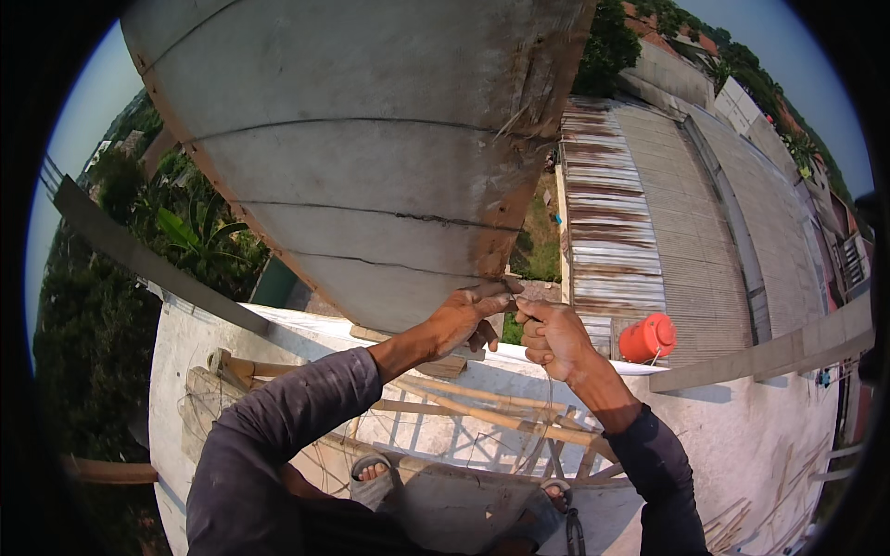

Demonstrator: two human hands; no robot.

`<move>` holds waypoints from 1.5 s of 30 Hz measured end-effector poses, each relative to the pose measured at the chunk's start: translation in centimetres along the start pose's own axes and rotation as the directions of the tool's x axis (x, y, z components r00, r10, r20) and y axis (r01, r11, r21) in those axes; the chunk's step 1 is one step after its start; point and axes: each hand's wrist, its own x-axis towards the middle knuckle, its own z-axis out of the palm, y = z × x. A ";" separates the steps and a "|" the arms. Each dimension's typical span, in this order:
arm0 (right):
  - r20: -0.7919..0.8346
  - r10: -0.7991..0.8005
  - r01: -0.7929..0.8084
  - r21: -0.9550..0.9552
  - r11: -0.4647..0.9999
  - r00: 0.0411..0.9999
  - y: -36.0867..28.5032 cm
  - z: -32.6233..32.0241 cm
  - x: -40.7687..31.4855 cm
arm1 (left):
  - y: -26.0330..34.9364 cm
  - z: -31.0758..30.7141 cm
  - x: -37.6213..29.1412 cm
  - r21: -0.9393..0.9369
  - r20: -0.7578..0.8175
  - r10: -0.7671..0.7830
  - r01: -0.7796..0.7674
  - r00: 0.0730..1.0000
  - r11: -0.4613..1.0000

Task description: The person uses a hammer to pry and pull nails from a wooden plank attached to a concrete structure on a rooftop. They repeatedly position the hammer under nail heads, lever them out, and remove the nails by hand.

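Note:
A tall grey panel [334, 174] with wooden edging rises in front of me. Several dark wires [424, 218] are bound across its face. At its lower right corner my left hand [466, 316] pinches a thin wire between thumb and fingers, its other fingers loosely curled. Right beside it, my right hand [556, 337] is closed on the same wire, thumb against forefinger. A length of wire [551, 396] hangs below the right hand. The wire between the fingertips is too thin to follow fully.
My sandalled feet stand on a plank [445, 476] above a white slab [751, 445]. Pincers [574, 532] lie by my right foot. Bamboo poles [487, 410] run below. A red drink cooler [647, 338] stands near the slab's edge, with corrugated roofs [612, 208] lower down. Concrete beams [772, 351] flank the slab.

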 end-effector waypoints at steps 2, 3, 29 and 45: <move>-0.100 -0.128 0.101 -0.244 0.965 0.987 0.0 0.2 -0.2 | -0.1 0.3 0.0 0.138 -0.060 0.061 -0.052 0.996 0.989; -0.084 -0.277 0.226 -0.382 0.896 0.957 0.1 0.4 -0.1 | -0.2 0.5 0.1 0.192 -0.081 0.117 -0.100 0.990 0.976; 0.462 -0.791 0.432 -0.857 -0.281 0.402 2.2 0.5 1.0 | 2.5 0.4 -0.1 0.426 -0.207 -0.016 0.105 0.978 0.899; 0.630 -0.748 0.288 -0.770 -0.569 0.208 2.6 0.0 3.5 | 1.3 -0.5 0.3 0.447 -0.398 0.009 0.186 0.917 0.875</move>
